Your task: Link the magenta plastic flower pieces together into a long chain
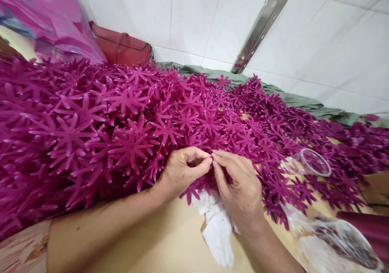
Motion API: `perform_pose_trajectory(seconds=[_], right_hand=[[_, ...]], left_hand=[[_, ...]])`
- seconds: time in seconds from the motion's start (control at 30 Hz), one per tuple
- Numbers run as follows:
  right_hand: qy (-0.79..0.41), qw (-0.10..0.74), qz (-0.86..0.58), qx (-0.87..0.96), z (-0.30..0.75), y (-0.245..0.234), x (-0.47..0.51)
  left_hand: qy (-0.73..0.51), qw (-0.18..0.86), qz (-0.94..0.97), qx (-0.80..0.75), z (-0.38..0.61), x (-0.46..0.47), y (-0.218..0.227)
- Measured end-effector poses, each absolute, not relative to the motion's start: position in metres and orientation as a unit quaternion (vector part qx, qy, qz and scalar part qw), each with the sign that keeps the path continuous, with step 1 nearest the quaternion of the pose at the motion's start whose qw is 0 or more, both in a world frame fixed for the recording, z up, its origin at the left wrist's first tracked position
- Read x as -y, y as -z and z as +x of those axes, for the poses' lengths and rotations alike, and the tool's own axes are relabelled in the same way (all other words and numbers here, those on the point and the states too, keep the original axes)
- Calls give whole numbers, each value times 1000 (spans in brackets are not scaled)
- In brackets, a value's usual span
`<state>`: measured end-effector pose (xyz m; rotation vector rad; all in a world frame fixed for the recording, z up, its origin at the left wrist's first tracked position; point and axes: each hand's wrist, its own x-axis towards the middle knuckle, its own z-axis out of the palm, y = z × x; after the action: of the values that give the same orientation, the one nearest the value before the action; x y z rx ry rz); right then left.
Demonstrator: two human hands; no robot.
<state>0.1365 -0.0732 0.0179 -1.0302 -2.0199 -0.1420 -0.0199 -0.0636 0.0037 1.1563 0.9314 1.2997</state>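
In the head view, the left hand (182, 169) and the right hand (240, 184) are pinching their fingertips tightly together at the near edge of the magenta flower pile (121, 123), which is lying on the table (170, 240). I cannot tell what they are pinching.

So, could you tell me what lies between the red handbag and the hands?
In the head view, a heap of magenta flowers fills the stretch from the red handbag to the left hand and right hand.
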Motion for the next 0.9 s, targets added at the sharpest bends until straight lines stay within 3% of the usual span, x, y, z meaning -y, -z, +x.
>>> perform_pose_trajectory(seconds=[0.7,0.9], right_hand=[[55,425,-420,800,133,-19,75],[50,424,-421,800,133,-19,77]], left_hand=[[-540,535,511,-401,-21,64,-4],[-532,490,555,-412,-24,66,-3]])
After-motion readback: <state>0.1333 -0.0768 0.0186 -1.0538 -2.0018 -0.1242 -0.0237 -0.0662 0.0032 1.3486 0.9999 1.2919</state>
